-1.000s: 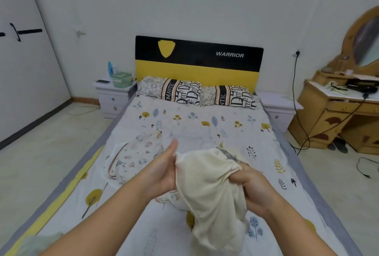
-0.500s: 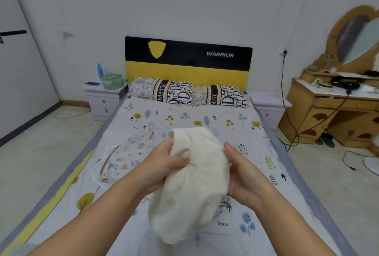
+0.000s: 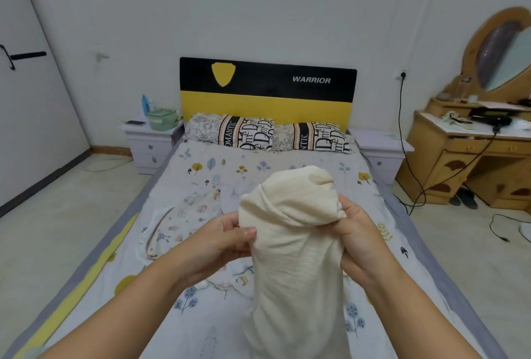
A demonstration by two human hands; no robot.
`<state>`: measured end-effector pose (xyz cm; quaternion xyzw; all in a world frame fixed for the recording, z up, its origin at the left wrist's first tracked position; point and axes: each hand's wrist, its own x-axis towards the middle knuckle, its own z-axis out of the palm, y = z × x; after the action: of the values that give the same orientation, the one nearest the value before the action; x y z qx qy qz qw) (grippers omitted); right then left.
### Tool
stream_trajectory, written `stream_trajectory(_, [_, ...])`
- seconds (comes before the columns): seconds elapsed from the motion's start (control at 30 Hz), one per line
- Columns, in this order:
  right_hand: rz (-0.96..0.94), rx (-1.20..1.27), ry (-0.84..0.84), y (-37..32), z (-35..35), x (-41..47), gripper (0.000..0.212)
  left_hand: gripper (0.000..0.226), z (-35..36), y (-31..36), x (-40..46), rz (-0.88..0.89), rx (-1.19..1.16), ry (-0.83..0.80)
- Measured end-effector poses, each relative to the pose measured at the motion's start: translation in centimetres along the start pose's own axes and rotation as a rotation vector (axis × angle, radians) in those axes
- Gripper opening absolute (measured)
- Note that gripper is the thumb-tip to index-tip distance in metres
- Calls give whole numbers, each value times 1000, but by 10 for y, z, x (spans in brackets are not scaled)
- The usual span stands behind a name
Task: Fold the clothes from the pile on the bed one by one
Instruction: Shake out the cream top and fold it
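Progress looks early to me: nothing folded shows anywhere on the bed (image 3: 287, 166). I have the cream garment (image 3: 293, 243) lifted clear of the sheet, held up in front of me above the middle of the mattress, its top bunched into a rounded hump and the rest hanging down toward the lower edge of view. My left hand (image 3: 221, 240) has its grip clamped on the garment's left edge, thumb pinching the cloth against the fingers. My right hand (image 3: 357, 232) has its grip clamped on the right side, fingers curled into the fabric just below the hump.

Beyond my left hand, a patterned garment (image 3: 184, 220) lies crumpled on the sheet, unfolded, apart from the piece I hold. I take that as the remaining pile; whether more clothes lie under it or out of view I cannot tell.

My judgement: the cream piece is not yet spread flat, so it needs opening out, laying down and folding, then the patterned one needs the same. Most of the job is left.
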<state>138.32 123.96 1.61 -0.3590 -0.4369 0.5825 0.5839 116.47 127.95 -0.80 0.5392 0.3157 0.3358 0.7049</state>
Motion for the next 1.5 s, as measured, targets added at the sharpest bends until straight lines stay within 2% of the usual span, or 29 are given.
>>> stream_trajectory(0.1, [-16,-264,-8,-5,1,-3,28,43,5,6,2,31,0,53])
stream_trajectory(0.17, [-5,-352,26,-6,0,-4,24,27,9,12,3,67,57,125])
stream_trajectory(0.27, [42,-216,132,-11,-10,-1,32,19,8,23,6,126,32,301])
stream_trajectory(0.37, [33,-111,288,-16,-25,1,25,16,2,36,8,161,33,393])
stream_trajectory(0.5, [-112,-370,541,-15,-40,6,24,18,-2,56,9,170,365,429])
stream_trajectory(0.57, [-134,-485,586,-14,-40,9,25,16,4,66,11,170,449,398])
stream_trajectory(0.63, [-94,-545,577,-10,-36,12,24,15,18,76,15,177,398,374])
stream_trajectory(0.77, [28,-630,414,-2,-12,15,16,29,49,95,26,229,242,279])
stream_trajectory(0.83, [-48,-647,402,2,4,12,18,24,61,106,30,268,273,268])
stream_trajectory(0.97, [-331,-544,437,8,39,0,11,21,77,121,40,304,329,293])
stream_trajectory(1.07, [-328,-655,422,20,51,-1,47,12,86,126,42,294,315,234])
stream_trajectory(1.1, [-298,-684,438,24,52,1,50,10,88,128,42,295,296,207])
stream_trajectory(1.2, [-251,-770,533,30,46,9,28,16,88,130,38,299,223,138])
stream_trajectory(1.27, [-239,-877,582,34,32,13,24,29,81,128,35,299,239,122])
stream_trajectory(1.4, [-145,-1136,511,39,6,15,31,41,58,122,30,355,448,263])
stream_trajectory(1.5, [-4,-1354,415,37,-13,13,28,33,41,119,31,413,458,395])
